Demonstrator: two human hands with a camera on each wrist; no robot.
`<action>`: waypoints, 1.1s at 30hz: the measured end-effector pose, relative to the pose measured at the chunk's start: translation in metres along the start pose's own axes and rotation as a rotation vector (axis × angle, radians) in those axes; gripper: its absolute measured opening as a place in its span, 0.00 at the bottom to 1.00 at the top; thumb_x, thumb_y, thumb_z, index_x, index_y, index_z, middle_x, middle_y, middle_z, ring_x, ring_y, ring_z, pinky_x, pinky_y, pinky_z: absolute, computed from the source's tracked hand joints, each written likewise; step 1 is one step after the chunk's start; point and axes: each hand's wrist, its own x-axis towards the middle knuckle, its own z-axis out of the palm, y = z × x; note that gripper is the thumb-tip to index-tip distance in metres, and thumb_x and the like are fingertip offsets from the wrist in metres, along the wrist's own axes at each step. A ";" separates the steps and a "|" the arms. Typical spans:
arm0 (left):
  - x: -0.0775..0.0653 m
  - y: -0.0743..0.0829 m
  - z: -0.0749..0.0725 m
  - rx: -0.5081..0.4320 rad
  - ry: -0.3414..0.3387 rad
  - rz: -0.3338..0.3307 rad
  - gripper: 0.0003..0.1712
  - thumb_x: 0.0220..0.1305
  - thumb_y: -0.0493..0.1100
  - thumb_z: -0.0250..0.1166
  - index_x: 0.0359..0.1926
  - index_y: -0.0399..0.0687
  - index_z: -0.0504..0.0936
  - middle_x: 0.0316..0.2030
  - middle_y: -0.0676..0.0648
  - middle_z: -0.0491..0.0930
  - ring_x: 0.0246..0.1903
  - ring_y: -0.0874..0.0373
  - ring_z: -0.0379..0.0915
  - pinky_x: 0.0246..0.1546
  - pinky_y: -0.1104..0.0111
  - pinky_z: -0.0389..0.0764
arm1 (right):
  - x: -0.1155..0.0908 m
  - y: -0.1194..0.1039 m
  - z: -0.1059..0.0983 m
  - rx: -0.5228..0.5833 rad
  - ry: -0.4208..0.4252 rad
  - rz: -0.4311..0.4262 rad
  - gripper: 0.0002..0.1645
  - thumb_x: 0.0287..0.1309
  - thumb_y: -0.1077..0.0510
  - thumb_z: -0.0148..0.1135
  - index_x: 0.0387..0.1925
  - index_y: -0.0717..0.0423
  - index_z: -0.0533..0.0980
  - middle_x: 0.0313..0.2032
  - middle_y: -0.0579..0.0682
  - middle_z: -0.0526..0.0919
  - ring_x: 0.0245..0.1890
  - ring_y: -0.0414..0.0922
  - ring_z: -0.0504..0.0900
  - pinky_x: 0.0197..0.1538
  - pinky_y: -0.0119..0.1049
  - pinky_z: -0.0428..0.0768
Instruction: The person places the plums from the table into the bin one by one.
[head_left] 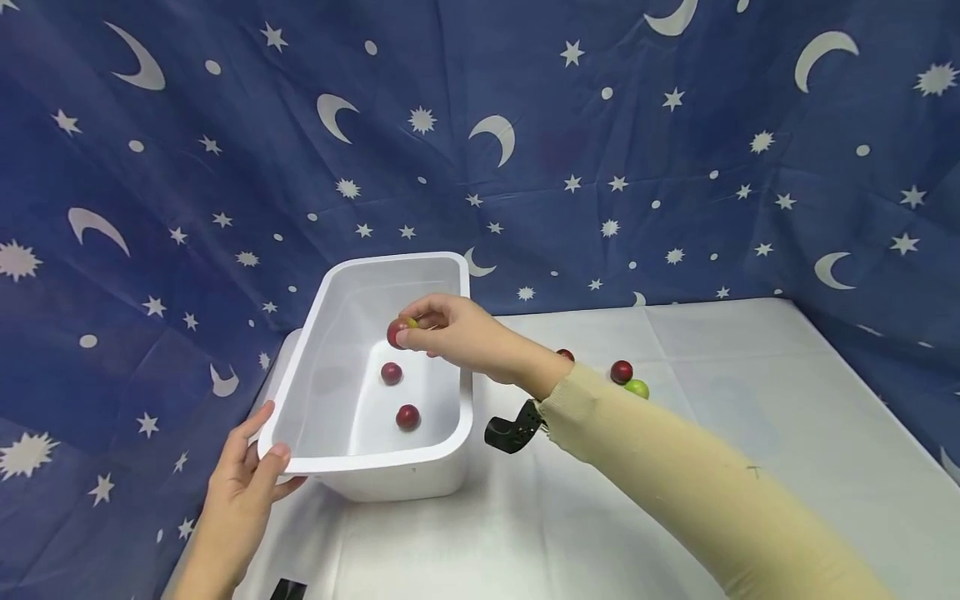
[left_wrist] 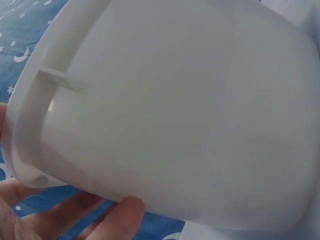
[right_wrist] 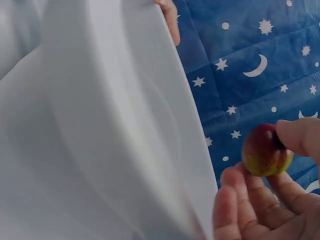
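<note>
My left hand grips the near left corner of a white plastic tub, thumb over the rim and other fingers outside. In the left wrist view its fingers lie against the tub's outer wall. Above the tub's opening, my right hand pinches a red and yellow-green plum between thumb and fingertips. Two dark red plums, a farther plum and a nearer plum, lie apart on the tub's floor.
Right of the tub, on the white-covered table, lie a dark red plum touching a green fruit, and another red fruit partly hidden by the right forearm. A blue curtain with moons and stars hangs behind.
</note>
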 end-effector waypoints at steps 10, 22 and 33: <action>-0.001 0.001 0.001 0.002 0.015 0.004 0.30 0.73 0.33 0.50 0.73 0.45 0.58 0.55 0.43 0.67 0.43 0.65 0.76 0.35 0.69 0.82 | 0.001 0.007 0.005 -0.043 -0.044 0.014 0.16 0.59 0.52 0.67 0.47 0.51 0.77 0.42 0.46 0.83 0.45 0.43 0.79 0.53 0.39 0.73; 0.000 0.000 0.002 -0.008 0.020 0.006 0.29 0.73 0.33 0.49 0.72 0.45 0.57 0.54 0.44 0.67 0.42 0.65 0.76 0.35 0.69 0.82 | 0.001 0.008 0.006 -0.048 -0.019 0.004 0.18 0.60 0.53 0.65 0.50 0.53 0.75 0.43 0.46 0.83 0.45 0.41 0.80 0.53 0.38 0.74; 0.000 -0.001 0.002 -0.003 0.013 0.005 0.29 0.74 0.34 0.48 0.73 0.45 0.56 0.60 0.46 0.63 0.44 0.65 0.75 0.35 0.69 0.82 | -0.013 0.015 -0.018 0.055 0.044 -0.055 0.22 0.61 0.52 0.65 0.54 0.54 0.75 0.47 0.49 0.80 0.47 0.45 0.79 0.52 0.42 0.77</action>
